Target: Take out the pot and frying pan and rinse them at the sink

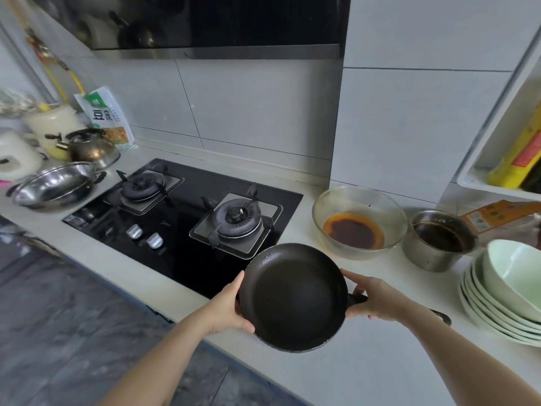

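Note:
A black frying pan (292,297) is held above the counter's front edge, just right of the gas hob. My left hand (231,306) cups its left rim with thumb and fingers curled round it. My right hand (374,300) grips the pan where its black handle joins the bowl; the handle's end sticks out past my wrist. A shiny steel pot (52,186) with two side handles sits on the counter at the far left, beside the hob.
The black two-burner hob (187,218) lies ahead. A glass bowl (358,221) with dark sauce, a small steel pot (439,240) and stacked green plates (503,300) crowd the right. A kettle (90,148) and jars stand at the back left. No sink is in view.

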`<state>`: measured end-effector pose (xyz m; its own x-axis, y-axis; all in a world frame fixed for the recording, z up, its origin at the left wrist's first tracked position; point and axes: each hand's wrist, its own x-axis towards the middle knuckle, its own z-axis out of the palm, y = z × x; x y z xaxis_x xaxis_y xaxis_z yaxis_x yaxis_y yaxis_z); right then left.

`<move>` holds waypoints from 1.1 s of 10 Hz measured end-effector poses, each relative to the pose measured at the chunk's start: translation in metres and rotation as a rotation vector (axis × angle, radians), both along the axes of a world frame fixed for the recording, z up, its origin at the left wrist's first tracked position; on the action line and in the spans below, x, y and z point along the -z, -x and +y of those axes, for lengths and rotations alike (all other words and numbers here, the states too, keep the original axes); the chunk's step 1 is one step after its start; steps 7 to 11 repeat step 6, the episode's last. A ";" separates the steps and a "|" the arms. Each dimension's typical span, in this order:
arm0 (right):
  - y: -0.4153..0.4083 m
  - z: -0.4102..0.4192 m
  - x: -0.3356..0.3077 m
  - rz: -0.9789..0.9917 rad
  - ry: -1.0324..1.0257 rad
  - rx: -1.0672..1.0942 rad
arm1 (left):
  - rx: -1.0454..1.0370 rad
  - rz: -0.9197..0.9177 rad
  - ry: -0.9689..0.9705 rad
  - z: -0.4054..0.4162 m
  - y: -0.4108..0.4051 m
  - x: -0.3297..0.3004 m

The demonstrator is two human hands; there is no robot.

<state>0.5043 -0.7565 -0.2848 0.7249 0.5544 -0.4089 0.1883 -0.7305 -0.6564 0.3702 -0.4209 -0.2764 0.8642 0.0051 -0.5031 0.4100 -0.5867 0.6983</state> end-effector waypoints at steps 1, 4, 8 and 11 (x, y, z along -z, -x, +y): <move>0.000 -0.002 -0.003 0.017 0.021 0.002 | -0.016 0.037 -0.015 -0.003 0.002 0.001; 0.003 0.001 -0.015 -0.163 0.231 -0.086 | -0.019 0.066 -0.136 -0.009 0.002 0.002; 0.028 0.007 -0.018 -0.426 0.325 -0.036 | -0.082 -0.031 -0.213 -0.019 0.020 -0.011; 0.028 0.007 -0.018 -0.426 0.325 -0.036 | -0.082 -0.031 -0.213 -0.019 0.020 -0.011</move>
